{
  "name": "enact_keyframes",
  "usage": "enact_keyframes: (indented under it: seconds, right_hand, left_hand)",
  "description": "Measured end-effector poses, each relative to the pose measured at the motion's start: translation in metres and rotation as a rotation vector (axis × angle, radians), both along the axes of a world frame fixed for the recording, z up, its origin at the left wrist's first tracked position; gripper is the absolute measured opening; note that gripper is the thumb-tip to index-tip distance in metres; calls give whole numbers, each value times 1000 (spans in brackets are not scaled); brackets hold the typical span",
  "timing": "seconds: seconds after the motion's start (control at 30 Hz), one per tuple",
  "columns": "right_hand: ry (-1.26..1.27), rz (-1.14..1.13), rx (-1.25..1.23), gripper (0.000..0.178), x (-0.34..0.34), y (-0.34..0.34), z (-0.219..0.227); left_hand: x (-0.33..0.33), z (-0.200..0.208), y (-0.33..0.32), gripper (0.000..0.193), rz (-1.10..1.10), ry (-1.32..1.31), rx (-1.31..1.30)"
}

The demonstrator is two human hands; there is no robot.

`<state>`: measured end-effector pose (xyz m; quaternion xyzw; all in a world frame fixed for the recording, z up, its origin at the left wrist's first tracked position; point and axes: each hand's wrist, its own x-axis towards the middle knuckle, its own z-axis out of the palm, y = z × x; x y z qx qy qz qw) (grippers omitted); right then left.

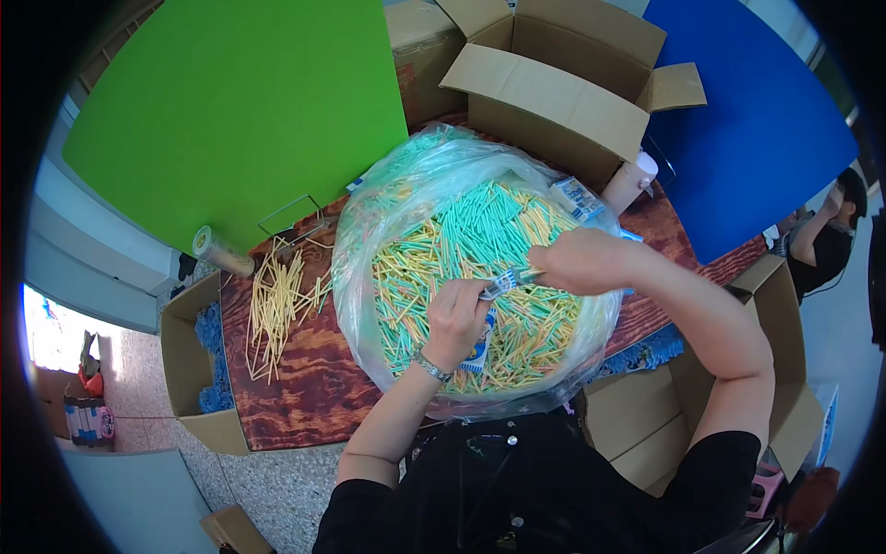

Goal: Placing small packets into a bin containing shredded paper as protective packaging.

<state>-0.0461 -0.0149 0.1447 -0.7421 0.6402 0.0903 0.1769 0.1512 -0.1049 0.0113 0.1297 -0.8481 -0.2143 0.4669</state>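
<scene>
In the head view, the left hand (457, 319) had its grip closed on a small blue-and-white packet (503, 283), which lay at the middle, above a heap of thin green, yellow and pink sticks (484, 222). The right hand (577, 258), at two o'clock from the left, had its grip curled around a few stick ends (528, 274) at the packet's mouth; its fingertips were partly hidden. A second packet (480, 343) rested beside the left wrist, and another (579, 198) at the heap's one o'clock edge. A clear plastic bag (355, 305) surrounded the heap on the reddish-brown surface (314, 397). Loose yellow sticks (277, 314) lay at nine o'clock, and an open cardboard box (554, 92) stood at twelve.
</scene>
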Motion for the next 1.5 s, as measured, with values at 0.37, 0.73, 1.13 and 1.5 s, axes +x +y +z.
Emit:
enact_keyframes:
  seconds: [0.37, 0.73, 1.13, 1.5]
  right_hand:
    - [105, 85, 290, 27, 11, -33, 23]
    - [220, 126, 71, 13, 51, -31, 47]
    - [164, 174, -107, 36, 46, -33, 46]
    - [-674, -208, -316, 65, -3, -2, 1]
  left_hand:
    - [3, 6, -2, 27, -51, 6, -83]
    - [-5, 1, -8, 39, -75, 77, -53]
    - [-8, 12, -9, 34, -86, 103, 46]
    - [-12, 0, -15, 28, -232, 146, 710]
